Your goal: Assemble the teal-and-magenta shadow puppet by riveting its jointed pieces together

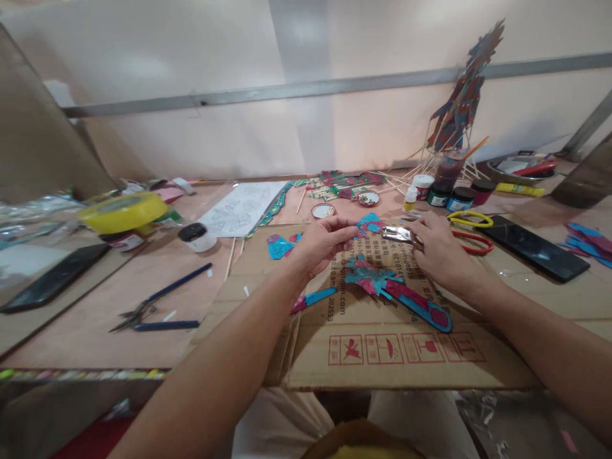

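A: In the head view, what is being grasped by the left hand?

B: A small blue-and-pink piece is being pinched between its thumb and fingertips, just above the cardboard that is being carried by the counter.

A: And by the right hand?

B: A metal clipper is being gripped, its tip being held at the right edge of the small piece. Whether the two are touching cannot be told.

A: What is being carried by the cardboard below the hands?

B: A blue-and-pink cluster and a long strip are lying there, the strip's upper end meeting the cluster's edge.

A: And what is being seen to the sides?

B: Scissors are lying near the right hand, a black phone just beside them. On the left, pliers are lying with handles spread, and a lidded jar is standing farther back.
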The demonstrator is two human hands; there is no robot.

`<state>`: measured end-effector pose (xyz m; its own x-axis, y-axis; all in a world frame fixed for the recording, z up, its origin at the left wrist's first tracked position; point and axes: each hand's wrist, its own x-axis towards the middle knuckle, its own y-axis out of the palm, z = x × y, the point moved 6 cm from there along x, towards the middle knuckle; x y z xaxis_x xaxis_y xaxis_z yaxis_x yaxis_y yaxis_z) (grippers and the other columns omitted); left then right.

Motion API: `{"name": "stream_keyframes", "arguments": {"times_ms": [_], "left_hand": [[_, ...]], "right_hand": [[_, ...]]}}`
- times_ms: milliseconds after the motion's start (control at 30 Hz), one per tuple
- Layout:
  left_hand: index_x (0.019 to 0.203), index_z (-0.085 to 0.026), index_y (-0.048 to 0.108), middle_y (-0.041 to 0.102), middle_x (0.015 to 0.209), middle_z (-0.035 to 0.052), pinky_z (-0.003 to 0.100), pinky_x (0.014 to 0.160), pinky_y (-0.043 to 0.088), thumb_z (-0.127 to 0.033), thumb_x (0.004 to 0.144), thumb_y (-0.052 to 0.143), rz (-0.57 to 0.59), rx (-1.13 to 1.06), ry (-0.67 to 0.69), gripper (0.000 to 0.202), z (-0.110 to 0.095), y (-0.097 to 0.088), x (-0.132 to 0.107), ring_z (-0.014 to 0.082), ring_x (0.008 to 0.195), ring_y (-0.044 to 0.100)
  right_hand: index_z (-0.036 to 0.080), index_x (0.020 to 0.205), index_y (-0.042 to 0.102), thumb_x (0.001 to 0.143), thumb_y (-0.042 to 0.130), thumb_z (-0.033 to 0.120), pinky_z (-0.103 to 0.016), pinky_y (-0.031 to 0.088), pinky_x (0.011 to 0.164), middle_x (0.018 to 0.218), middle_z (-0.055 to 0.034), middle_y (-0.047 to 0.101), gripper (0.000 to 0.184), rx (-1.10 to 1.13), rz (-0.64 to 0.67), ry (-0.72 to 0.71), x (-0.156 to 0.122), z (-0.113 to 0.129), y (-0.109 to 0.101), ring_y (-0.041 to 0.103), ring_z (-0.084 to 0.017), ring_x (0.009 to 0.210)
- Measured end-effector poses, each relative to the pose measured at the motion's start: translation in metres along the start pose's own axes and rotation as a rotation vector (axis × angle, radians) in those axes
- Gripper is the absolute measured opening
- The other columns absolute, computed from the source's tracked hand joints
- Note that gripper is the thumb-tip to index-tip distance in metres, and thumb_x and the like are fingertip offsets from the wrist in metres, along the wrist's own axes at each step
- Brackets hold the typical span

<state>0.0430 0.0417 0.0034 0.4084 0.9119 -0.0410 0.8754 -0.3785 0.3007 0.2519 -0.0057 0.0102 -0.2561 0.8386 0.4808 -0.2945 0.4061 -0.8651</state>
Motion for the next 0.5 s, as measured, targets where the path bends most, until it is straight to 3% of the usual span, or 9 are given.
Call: {"name": "stream_keyframes", "arguments": {"times_ms": [167,267,500], "left_hand": [[0.074,-0.015,0.070,0.061,0.065,-0.0018,0.022,0.054,0.038,-0.030,0.059,0.090,0.018,0.057,0.006,0.030,0.002,0.004,-0.002,0.0064,0.056,0.051],[0.073,-0.015,0.068,0.061,0.066,-0.0016,0.023,0.054,0.039,-0.030,0.060,0.090,0.017,0.079,-0.008,0.029,0.004,0.006,-0.003,0.0066,0.056,0.051],[0.079,-0.015,0.066,0.069,0.079,0.0031,0.030,0.070,0.055,-0.035,0.060,0.092,0.161,0.003,-0.106,0.039,0.014,0.018,-0.008,0.0193,0.080,0.072]], "right_hand": [[0.018,0.121,0.058,0.080,0.051,0.010,-0.045,0.047,0.094,0.110,-0.0141,0.056,0.043,0.048,-0.065,-0.005,-0.001,0.005,-0.004,0.052,-0.030,0.108],[0.020,0.109,0.054,0.078,0.055,0.013,-0.043,0.047,0.089,0.104,-0.0115,0.057,0.031,0.082,-0.116,-0.012,-0.002,0.003,-0.006,0.053,-0.029,0.101],[0.023,0.092,0.053,0.080,0.056,0.016,-0.041,0.045,0.084,0.096,-0.0097,0.058,0.014,0.032,-0.133,-0.007,-0.001,0.011,-0.013,0.053,-0.029,0.095]]}}
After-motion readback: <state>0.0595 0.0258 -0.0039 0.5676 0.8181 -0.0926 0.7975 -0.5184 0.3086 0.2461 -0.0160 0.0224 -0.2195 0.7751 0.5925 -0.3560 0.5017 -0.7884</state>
